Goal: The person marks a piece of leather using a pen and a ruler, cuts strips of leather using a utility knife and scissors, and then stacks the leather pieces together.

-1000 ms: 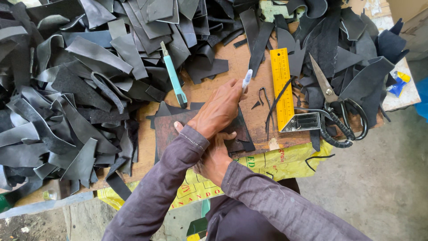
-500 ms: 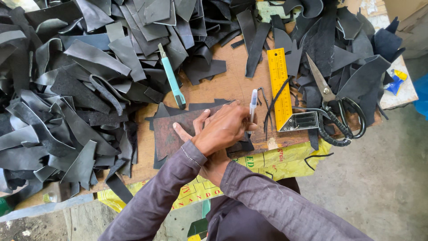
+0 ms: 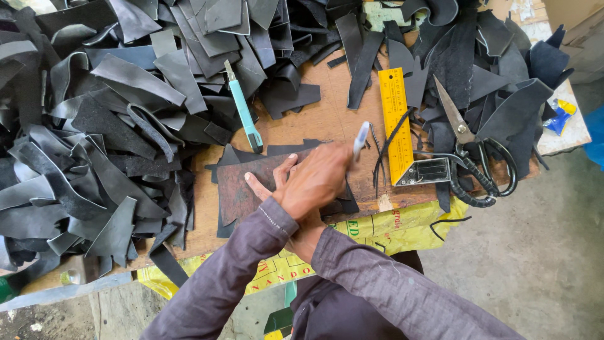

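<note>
My arms are crossed over a flat brown leather piece [image 3: 236, 189] that lies on dark scraps on the wooden board [image 3: 327, 123]. My left hand [image 3: 318, 179], slightly blurred, is on top and grips a white pen [image 3: 360, 137] whose end points away from me. My right hand [image 3: 259, 187] lies mostly hidden beneath it. Its thumb and fingers are spread flat on the brown piece.
A teal utility knife [image 3: 242, 113] lies just beyond the brown piece. A yellow square ruler [image 3: 395, 119] and large black scissors [image 3: 469, 141] lie to the right. Heaps of black leather offcuts [image 3: 94, 126] cover the left and far side. A yellow sack [image 3: 402, 223] hangs over the near edge.
My left hand with the pen has come down toward me, over the brown piece and my right hand. The right hand has stayed pressed in place.
</note>
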